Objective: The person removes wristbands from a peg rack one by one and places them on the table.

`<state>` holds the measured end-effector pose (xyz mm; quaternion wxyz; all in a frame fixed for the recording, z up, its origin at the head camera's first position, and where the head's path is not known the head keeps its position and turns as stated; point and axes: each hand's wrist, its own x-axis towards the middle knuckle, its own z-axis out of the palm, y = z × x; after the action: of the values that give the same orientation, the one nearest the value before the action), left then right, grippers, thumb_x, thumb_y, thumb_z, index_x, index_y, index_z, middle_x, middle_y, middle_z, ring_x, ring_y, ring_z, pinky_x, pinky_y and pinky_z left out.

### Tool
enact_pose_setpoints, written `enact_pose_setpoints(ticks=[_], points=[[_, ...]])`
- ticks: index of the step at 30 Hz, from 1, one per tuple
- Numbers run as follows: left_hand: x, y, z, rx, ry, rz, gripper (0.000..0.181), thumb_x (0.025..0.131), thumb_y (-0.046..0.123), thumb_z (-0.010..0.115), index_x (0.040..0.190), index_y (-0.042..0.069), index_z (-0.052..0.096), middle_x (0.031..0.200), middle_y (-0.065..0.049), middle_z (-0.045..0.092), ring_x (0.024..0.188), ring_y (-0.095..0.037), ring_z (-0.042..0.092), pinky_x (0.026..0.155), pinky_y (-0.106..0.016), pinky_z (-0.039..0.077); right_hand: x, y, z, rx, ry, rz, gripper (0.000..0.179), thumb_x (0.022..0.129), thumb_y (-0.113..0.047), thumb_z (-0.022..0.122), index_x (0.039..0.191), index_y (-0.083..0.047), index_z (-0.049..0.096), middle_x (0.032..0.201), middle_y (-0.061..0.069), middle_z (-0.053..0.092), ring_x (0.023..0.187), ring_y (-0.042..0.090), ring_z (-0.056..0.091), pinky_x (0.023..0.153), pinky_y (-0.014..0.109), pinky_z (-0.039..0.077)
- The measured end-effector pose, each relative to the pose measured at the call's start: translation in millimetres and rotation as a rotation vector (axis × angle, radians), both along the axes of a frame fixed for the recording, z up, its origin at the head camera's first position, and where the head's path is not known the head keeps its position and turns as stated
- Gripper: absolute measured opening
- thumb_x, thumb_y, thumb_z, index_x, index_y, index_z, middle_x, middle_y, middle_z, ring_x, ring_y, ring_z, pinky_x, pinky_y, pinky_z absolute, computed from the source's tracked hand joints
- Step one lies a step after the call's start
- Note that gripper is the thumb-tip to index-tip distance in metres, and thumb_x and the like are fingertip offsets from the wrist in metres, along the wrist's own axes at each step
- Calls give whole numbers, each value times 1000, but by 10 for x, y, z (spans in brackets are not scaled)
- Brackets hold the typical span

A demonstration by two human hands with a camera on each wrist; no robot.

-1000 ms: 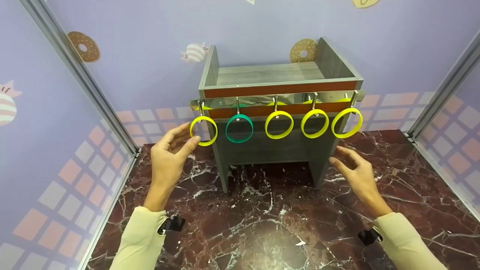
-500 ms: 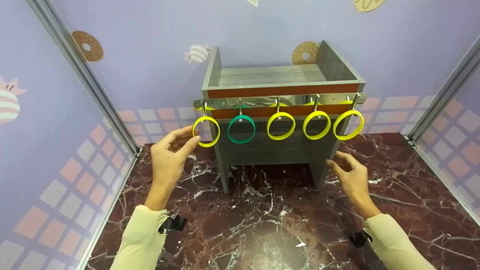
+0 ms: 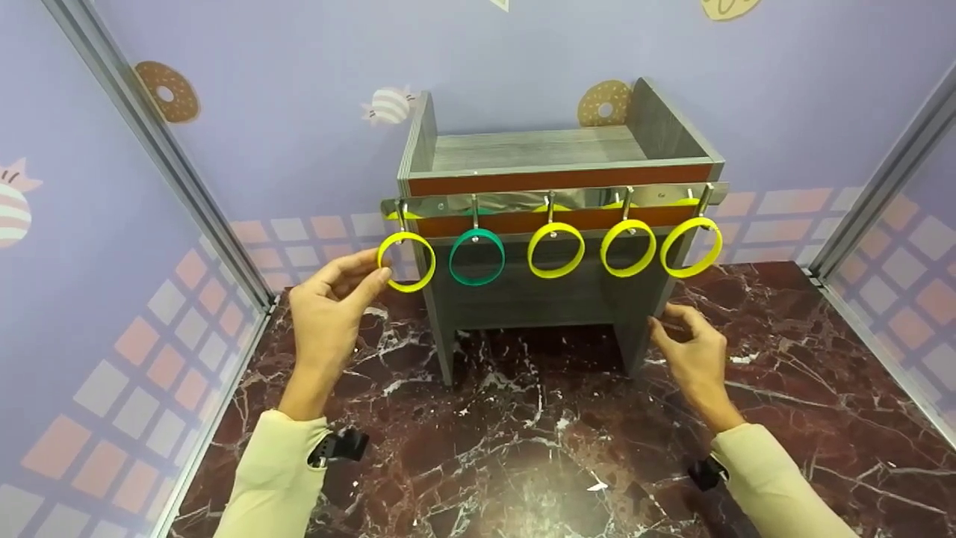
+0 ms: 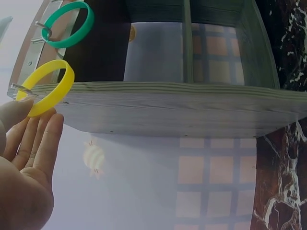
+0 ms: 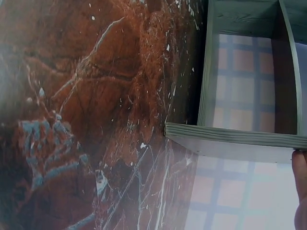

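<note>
Lilac walls (image 3: 508, 52) rose behind a grey stand (image 3: 534, 149). Its leftmost hook (image 3: 401, 214) bore a slim, round yellow ring (image 4: 56, 95), pinched by the left hand (image 3: 327, 310); the right hand (image 3: 691, 355), relaxed, touched the stand's side.

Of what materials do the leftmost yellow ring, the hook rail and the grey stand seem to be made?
Leftmost yellow ring: probably smooth plastic or silicone, judging by its even colour. Hook rail: polished metal, likely, given its mirror-like shine. Grey stand: matte wood or imitation board, showing grain.
</note>
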<state>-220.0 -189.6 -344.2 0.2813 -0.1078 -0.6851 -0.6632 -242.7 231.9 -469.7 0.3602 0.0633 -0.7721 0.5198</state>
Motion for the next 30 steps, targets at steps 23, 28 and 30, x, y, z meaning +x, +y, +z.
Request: enact_pose_setpoints(ticks=[23, 28, 30], points=[[129, 72, 164, 161, 60, -12, 22, 88, -9, 82, 109, -6, 79, 100, -17, 79, 80, -19, 75, 73, -26, 64, -215, 65, -259, -39, 16, -4, 18, 84, 13, 77, 102, 10, 75, 96, 20, 77, 85, 7, 74, 72, 10, 57], [217, 81, 154, 189, 72, -7, 22, 88, -10, 81, 110, -7, 78, 101, -18, 79, 82, -20, 76, 79, -29, 64, -201, 102, -265, -35, 6, -7, 16, 86, 9, 77, 102, 9, 75, 95, 19, 78, 85, 19, 77, 72, 15, 60], [250, 84, 123, 190, 75, 5, 22, 88, -10, 80, 110, -7, 78, 101, -18, 79, 83, -21, 76, 80, -30, 64, -185, 102, -250, -40, -7, -5, 16, 87, 10, 77, 103, 9, 75, 96, 19, 78, 84, 14, 76, 69, 15, 60]])
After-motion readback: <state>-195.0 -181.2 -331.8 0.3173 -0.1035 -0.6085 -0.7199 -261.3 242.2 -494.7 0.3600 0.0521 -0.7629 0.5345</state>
